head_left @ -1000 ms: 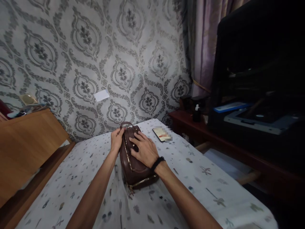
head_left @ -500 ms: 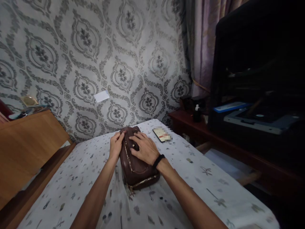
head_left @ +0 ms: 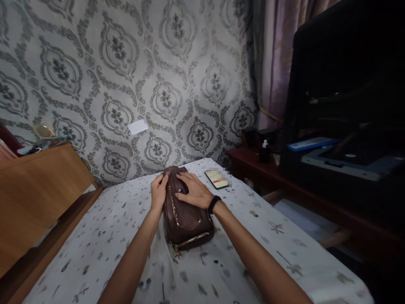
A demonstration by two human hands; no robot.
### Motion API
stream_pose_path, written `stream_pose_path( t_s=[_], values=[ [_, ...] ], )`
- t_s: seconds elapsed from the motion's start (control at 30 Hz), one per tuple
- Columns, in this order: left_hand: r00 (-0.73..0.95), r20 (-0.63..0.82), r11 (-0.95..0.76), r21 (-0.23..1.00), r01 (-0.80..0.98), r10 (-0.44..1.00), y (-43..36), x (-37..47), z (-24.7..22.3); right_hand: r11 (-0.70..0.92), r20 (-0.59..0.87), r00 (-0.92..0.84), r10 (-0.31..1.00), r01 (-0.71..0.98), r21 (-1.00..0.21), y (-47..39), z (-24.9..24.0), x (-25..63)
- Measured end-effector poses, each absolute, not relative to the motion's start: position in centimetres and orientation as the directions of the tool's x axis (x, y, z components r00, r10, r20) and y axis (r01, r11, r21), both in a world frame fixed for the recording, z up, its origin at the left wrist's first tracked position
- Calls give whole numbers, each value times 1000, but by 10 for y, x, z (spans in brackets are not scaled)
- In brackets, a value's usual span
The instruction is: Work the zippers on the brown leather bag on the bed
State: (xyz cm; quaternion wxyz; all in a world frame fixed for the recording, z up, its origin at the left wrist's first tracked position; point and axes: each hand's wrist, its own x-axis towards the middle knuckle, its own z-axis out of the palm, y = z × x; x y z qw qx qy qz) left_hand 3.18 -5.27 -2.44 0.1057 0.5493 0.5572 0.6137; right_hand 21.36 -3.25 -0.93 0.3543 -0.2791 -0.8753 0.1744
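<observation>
A brown leather bag [head_left: 187, 221] with gold-coloured zips lies on the patterned bed sheet [head_left: 177, 280], its long side pointing away from me. At its far left edge is my left hand [head_left: 159, 190], with the thumb and fingers closed on the bag near the upper end of the long front zip. Whether a zip pull is between those fingertips is hidden. My right hand [head_left: 198, 192], a black band on its wrist, rests palm down across the bag's top with the fingers spread. Beneath its thumb shows a small gold stud.
A phone [head_left: 217, 179] with a lit screen lies right of the bag, partly pixelated. To the left stands a wooden panel [head_left: 47, 181]. On the right are a dark red desk [head_left: 253, 169], a small dark bottle [head_left: 264, 153] and a large black cabinet-like object [head_left: 341, 97].
My right hand has shifted slightly across the bag, its thumb now uncovering more of the stud. The left hand keeps its place on the edge. The whole view has moved a little.
</observation>
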Motion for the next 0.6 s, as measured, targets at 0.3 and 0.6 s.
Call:
stream_pose_path(
  t_s=[0.3,0.6],
  values=[
    [-237,600,-321,672,667,764,-49,32,-1,718,675,-266,688,112,-687,-38,-50,217],
    [-61,523,-306,586,750,850,-17,48,22,693,687,-124,716,10,-721,-45,-75,217]
  ],
)
